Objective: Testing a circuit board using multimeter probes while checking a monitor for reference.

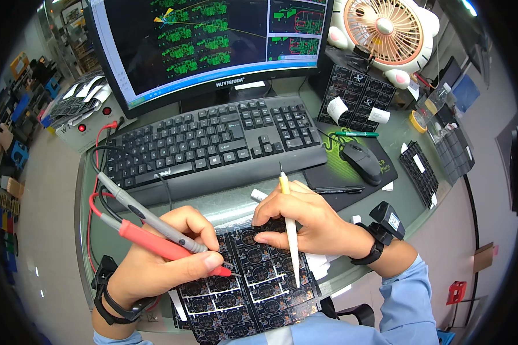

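My left hand (161, 270) is closed around two test probes, a red probe (154, 240) and a grey probe (147, 214). Their tips point at the left half of a black circuit board panel (247, 296), which carries rows of round printed patterns and lies at the desk's near edge. My right hand (313, 221) grips a white pen-shaped tool (292, 244) with a yellow collar and a thin metal tip pointing up and away. Its white tapered end slants down over the panel's right half. The right thumb and forefinger are near the panel's far edge; whether they touch it is unclear.
Beyond the hands sit a black keyboard (213, 144) and a monitor (213, 46) showing green board layouts. Red and black leads run to a white box (86, 129) at left. On the right are a mouse (361, 163), pens, more black panels (418, 172) and a fan (384, 29).
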The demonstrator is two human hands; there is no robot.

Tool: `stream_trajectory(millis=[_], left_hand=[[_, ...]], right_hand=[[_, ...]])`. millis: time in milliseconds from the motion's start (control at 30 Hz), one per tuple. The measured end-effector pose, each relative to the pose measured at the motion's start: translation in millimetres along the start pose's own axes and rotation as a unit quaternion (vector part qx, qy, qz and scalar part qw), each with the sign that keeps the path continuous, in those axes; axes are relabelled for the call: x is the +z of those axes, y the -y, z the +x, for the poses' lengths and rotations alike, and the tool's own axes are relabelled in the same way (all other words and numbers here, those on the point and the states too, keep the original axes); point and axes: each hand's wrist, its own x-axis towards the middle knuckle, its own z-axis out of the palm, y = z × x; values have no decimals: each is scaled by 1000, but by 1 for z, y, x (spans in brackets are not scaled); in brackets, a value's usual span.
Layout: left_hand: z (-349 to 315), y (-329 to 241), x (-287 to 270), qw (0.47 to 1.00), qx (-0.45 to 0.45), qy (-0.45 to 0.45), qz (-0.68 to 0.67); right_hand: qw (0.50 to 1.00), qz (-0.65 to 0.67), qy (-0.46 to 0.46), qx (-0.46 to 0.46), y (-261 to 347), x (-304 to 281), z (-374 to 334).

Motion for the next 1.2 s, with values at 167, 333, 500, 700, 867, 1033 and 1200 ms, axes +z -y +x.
stream_trajectory(millis=[167, 333, 500, 700, 867, 1033, 1200], left_hand=[[3, -3, -2, 999, -27, 31, 24], [4, 1, -6, 998, -42, 53, 0], [5, 5, -8, 997, -30, 63, 23], [6, 4, -8, 996, -25, 68, 58], [7, 2, -5, 995, -36, 63, 62], [5, 9, -7, 997, -24, 64, 44], [8, 10, -9, 994, -3, 87, 64]], right_hand=[[1000, -13, -2, -12, 0, 1, 2], [1000, -1, -6, -9, -1, 1, 1], [1000, -2, -7, -11, -2, 3, 1], [1000, -5, -18, -24, -2, 1, 1], [998, 29, -55, -5, -3, -10, 2], [994, 14, -79, 69, -9, -51, -16], [958, -141, -220, 120, -47, -92, -52]])
